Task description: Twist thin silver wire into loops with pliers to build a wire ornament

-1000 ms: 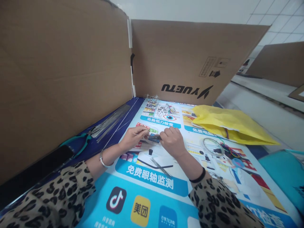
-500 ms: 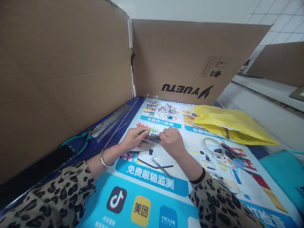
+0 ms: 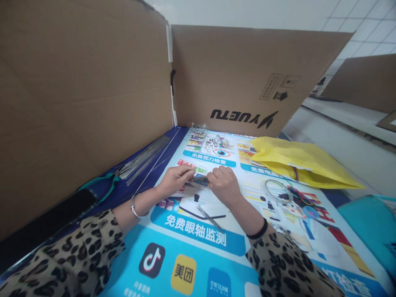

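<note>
My right hand (image 3: 223, 183) is closed in a fist around pliers (image 3: 201, 180); their dark jaws point left and the handles are hidden in my palm. Just left of the jaw tips, my left hand (image 3: 175, 180) is closed, thumb and forefinger pinched on what looks like a thin wire, mostly hidden by the fingers. Several short straight wires (image 3: 210, 218) lie on the printed sheet (image 3: 198, 247) below my hands. A bundle of long silver wires (image 3: 145, 159) rests to the left, beside a teal-handled tool (image 3: 108, 187).
Cardboard panels (image 3: 247, 74) stand behind and to the left. A yellow bag (image 3: 303, 161) lies at the right, with a clear ring (image 3: 278, 191) and coloured cords (image 3: 305, 196) before it. Tangled wire pieces (image 3: 221, 142) sit at the back. A teal pouch (image 3: 369, 227) is far right.
</note>
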The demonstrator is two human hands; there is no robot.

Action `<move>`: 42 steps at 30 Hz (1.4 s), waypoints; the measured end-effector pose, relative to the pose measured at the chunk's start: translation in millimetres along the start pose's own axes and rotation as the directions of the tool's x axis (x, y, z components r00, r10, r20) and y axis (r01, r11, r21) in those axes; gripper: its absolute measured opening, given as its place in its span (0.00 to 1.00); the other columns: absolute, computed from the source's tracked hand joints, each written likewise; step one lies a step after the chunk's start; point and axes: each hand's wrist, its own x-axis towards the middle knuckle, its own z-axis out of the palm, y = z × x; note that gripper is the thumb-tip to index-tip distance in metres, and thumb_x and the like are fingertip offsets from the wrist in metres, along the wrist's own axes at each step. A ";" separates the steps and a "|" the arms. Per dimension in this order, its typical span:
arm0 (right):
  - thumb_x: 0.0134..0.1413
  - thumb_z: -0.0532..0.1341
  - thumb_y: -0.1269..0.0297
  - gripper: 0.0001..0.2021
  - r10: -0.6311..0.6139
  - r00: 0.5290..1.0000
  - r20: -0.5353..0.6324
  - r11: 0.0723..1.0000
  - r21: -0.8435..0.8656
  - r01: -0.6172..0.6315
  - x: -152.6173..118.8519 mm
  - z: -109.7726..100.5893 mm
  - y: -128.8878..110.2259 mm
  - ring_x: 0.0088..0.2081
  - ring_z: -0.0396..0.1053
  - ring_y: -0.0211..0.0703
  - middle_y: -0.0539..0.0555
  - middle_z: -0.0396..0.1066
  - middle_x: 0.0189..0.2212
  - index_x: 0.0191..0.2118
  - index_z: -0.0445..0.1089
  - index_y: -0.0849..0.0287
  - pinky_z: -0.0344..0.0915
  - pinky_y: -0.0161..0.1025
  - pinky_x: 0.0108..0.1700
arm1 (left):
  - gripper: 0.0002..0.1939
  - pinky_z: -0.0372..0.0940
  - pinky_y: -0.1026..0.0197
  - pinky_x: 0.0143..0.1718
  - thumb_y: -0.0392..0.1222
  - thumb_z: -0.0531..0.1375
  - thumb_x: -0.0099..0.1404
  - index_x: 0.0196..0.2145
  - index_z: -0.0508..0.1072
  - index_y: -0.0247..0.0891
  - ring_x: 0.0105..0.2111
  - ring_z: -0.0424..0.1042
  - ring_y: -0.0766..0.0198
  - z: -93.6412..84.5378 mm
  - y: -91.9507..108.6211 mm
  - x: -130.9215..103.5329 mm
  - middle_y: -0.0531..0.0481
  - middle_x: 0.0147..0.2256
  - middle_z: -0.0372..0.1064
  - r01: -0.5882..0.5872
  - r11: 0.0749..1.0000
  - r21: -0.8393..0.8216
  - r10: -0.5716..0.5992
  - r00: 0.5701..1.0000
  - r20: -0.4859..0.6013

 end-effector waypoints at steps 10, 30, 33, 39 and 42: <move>0.49 0.58 0.67 0.05 0.000 1.000 0.003 1.000 0.023 0.000 -0.7 0.3 0.4 0.31 0.53 0.43 0.54 0.62 0.23 0.24 0.64 0.59 0.46 0.41 0.34 | 0.10 0.62 0.68 0.30 0.40 0.52 0.63 0.28 0.70 0.36 0.25 0.68 0.70 -0.3 -2.4 0.3 0.54 0.24 0.69 -0.013 1.000 0.025 0.013 1.000 -0.004; 0.49 0.57 0.68 0.06 0.008 1.000 0.001 1.000 0.028 -0.008 -0.1 0.6 0.1 0.31 0.53 0.43 0.54 0.61 0.23 0.23 0.65 0.59 0.45 0.41 0.34 | 0.11 0.64 0.68 0.30 0.41 0.52 0.64 0.28 0.70 0.36 0.24 0.69 0.70 -0.1 -1.9 0.4 0.53 0.24 0.69 -0.021 1.000 -0.011 0.021 1.000 0.000; 0.49 0.57 0.68 0.06 0.002 1.000 0.000 1.000 0.029 -0.002 -0.2 0.9 0.3 0.31 0.53 0.43 0.54 0.61 0.23 0.23 0.65 0.59 0.45 0.41 0.34 | 0.10 0.64 0.67 0.30 0.40 0.52 0.64 0.28 0.70 0.37 0.24 0.69 0.70 0.2 -2.3 0.7 0.54 0.24 0.69 -0.033 0.999 -0.001 0.033 0.999 0.005; 0.49 0.58 0.68 0.06 0.001 1.000 0.003 1.000 0.022 -0.002 -0.5 1.7 0.8 0.31 0.53 0.43 0.53 0.62 0.23 0.23 0.64 0.58 0.45 0.41 0.34 | 0.09 0.64 0.68 0.30 0.40 0.53 0.63 0.29 0.70 0.37 0.24 0.69 0.70 0.5 -3.8 0.5 0.54 0.24 0.69 -0.035 0.999 -0.001 0.035 0.999 0.006; 0.48 0.58 0.67 0.05 0.003 1.000 0.008 1.000 0.029 -0.003 -1.2 2.4 0.7 0.31 0.53 0.43 0.53 0.62 0.23 0.24 0.64 0.58 0.45 0.41 0.34 | 0.09 0.64 0.68 0.30 0.40 0.53 0.63 0.29 0.70 0.37 0.24 0.70 0.70 0.1 -3.9 0.5 0.54 0.24 0.70 -0.025 1.000 -0.006 0.025 1.000 0.014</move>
